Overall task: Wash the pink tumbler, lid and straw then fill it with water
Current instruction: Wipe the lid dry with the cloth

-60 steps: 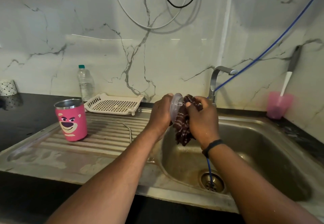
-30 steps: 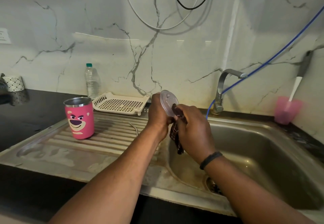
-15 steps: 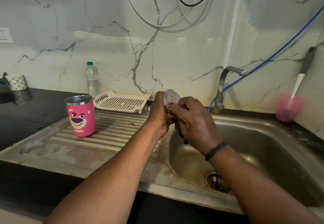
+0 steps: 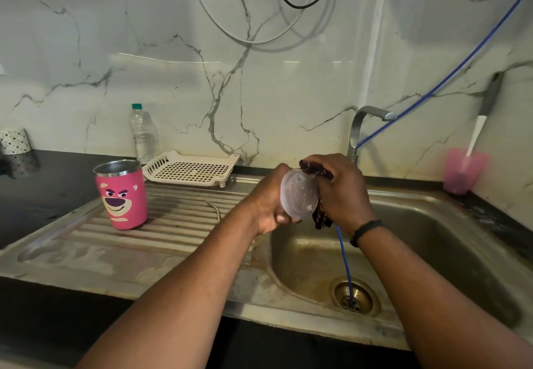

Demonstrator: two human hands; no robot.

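The left hand (image 4: 271, 204) grips the lid (image 4: 300, 194); right hand (image 4: 341, 192) fingers clutch a dark cloth (image 4: 317, 171) behind it. Lid scrubbing looks underway; rinsing probably follows.

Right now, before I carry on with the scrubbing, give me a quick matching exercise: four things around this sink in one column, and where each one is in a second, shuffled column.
Things:
1. pink tumbler
2. clear lid
3. dark cloth
4. water bottle

Places:
A. at the wall, behind the white tray
B. gripped in the right hand, against the lid
C. upright on the ribbed drainboard
D. held in the left hand over the sink basin

Pairs: 1-C, 2-D, 3-B, 4-A
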